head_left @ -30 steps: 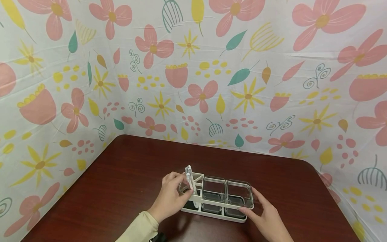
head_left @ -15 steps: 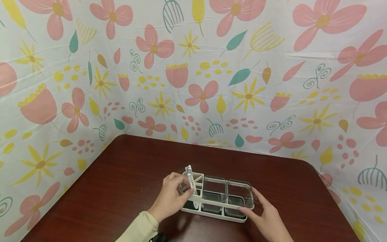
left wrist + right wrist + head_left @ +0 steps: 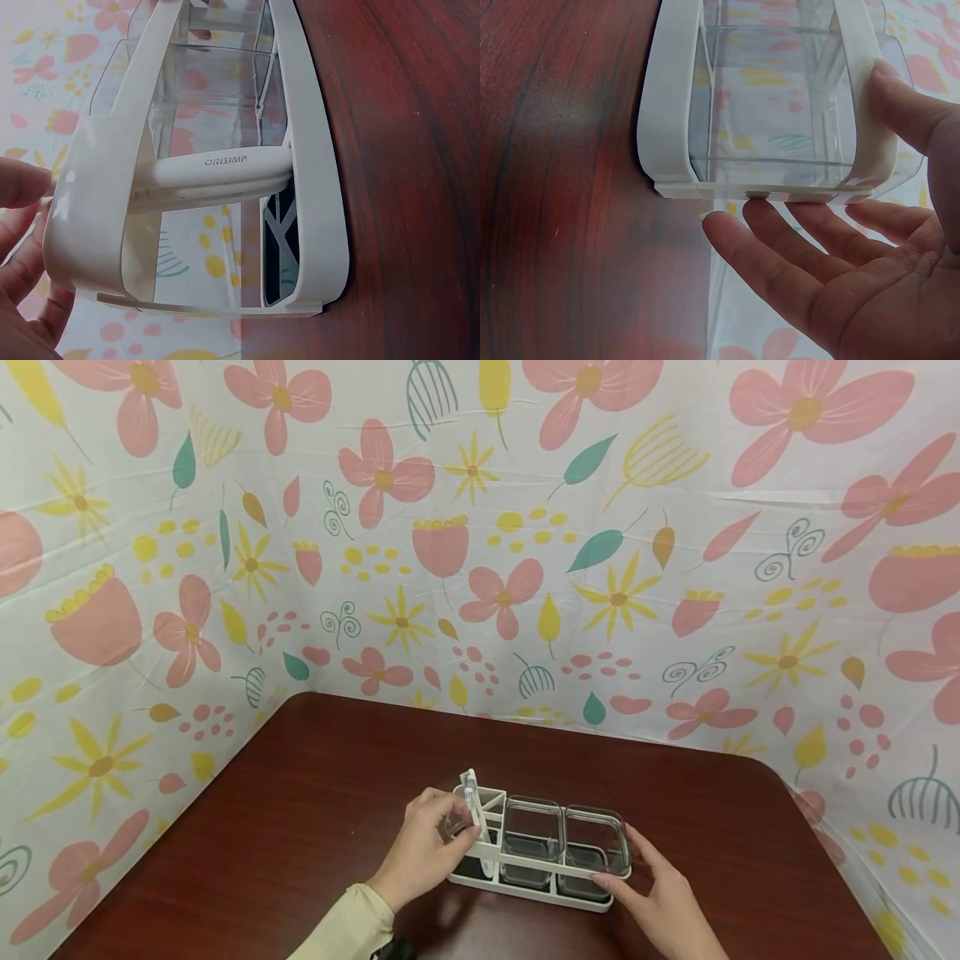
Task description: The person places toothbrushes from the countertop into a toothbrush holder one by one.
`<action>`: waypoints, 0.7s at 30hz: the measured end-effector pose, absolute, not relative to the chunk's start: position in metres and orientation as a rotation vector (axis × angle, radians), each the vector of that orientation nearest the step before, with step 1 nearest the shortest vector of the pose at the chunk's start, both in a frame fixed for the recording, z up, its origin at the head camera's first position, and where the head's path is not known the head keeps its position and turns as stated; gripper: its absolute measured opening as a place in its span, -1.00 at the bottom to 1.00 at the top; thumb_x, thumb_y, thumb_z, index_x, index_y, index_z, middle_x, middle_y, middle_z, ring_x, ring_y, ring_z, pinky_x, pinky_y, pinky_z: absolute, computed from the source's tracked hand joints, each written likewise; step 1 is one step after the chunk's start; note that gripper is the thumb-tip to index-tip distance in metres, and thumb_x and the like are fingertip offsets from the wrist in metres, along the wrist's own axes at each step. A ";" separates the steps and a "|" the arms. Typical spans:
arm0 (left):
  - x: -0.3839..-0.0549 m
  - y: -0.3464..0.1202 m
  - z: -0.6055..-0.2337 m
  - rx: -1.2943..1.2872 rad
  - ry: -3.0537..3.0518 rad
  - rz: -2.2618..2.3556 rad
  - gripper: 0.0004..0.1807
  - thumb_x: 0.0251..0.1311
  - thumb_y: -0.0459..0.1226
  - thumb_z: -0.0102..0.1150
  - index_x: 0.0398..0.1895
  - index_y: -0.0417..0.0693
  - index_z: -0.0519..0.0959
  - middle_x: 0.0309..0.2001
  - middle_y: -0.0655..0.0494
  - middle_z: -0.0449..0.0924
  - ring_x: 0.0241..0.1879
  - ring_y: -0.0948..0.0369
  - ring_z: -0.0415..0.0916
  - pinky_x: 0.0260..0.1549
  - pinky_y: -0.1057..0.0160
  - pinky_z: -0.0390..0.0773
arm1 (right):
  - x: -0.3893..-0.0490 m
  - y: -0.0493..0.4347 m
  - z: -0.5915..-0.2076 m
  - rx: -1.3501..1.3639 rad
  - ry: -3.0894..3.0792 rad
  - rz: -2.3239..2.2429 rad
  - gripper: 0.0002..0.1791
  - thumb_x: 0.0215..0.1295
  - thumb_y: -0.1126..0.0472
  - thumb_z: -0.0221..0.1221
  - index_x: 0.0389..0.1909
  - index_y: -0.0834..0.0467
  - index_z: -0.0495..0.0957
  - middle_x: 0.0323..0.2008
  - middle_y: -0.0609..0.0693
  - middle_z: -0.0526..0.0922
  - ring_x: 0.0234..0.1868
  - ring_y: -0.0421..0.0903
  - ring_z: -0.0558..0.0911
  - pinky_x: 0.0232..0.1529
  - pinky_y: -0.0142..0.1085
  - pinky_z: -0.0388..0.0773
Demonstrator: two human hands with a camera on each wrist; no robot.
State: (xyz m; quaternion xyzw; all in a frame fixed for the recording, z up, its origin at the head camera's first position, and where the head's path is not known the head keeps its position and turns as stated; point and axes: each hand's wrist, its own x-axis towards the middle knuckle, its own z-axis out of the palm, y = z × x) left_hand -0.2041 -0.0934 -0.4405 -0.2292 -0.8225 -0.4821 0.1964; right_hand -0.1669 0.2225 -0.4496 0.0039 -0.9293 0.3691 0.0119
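Note:
A white two-tier toothbrush holder [image 3: 525, 859] stands on the dark table, with two clear cups, one in the middle [image 3: 532, 828] and one on the right [image 3: 596, 841]. White toothbrushes [image 3: 472, 802] lean in its left compartment, heads upward; the left wrist view shows a handle [image 3: 225, 166] lettered ORISIMP reaching down to the base. My left hand [image 3: 427, 847] pinches the toothbrushes just above the upper rim, thumb in front and fingers partly hidden behind. At the other end my right hand [image 3: 663, 900] grips the holder, thumb on the upper rim, fingers along the end.
The reddish-brown table [image 3: 337, 760] has rounded far corners. A flower-patterned cloth [image 3: 502, 527] hangs behind it and along both sides. Something small and black [image 3: 396, 948] shows at the bottom edge, below the left sleeve [image 3: 348, 922].
The toothbrush heads have turned slightly, overlapping more in the head view. Both hands and the holder stay in place.

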 end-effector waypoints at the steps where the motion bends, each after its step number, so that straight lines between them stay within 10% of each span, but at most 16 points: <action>1: -0.204 -0.093 -0.441 -0.644 -2.302 -1.343 -0.66 -0.01 -0.40 0.47 -0.47 0.23 0.51 -0.38 0.42 0.47 -0.24 0.16 0.44 -0.21 0.15 0.33 | -0.167 0.223 -0.450 0.010 -2.900 1.151 0.02 0.18 -0.17 0.35 0.48 0.29 0.12 0.18 0.31 0.51 0.10 0.20 0.56 0.00 0.11 0.50; 12: -0.209 -0.100 -0.442 -0.743 -2.307 -1.293 -0.67 0.03 -0.30 0.49 -0.22 0.10 0.52 -0.19 0.33 0.54 -0.10 0.17 0.43 0.02 -0.10 0.25 | -0.167 0.224 -0.451 -0.012 -2.897 1.151 0.06 0.15 -0.21 0.36 0.47 0.29 0.12 0.15 0.30 0.52 0.13 0.22 0.54 0.04 0.13 0.48; 21: -0.207 -0.127 -0.443 -0.799 -2.539 -1.112 -0.09 -0.03 0.02 0.50 0.40 0.16 0.25 0.33 0.27 0.26 0.33 0.17 0.16 0.23 -0.22 0.10 | -0.164 0.226 -0.454 0.061 -2.906 1.163 0.19 0.08 -0.22 0.41 0.50 0.31 -0.02 0.33 0.40 0.26 0.29 0.38 0.32 0.13 0.27 0.34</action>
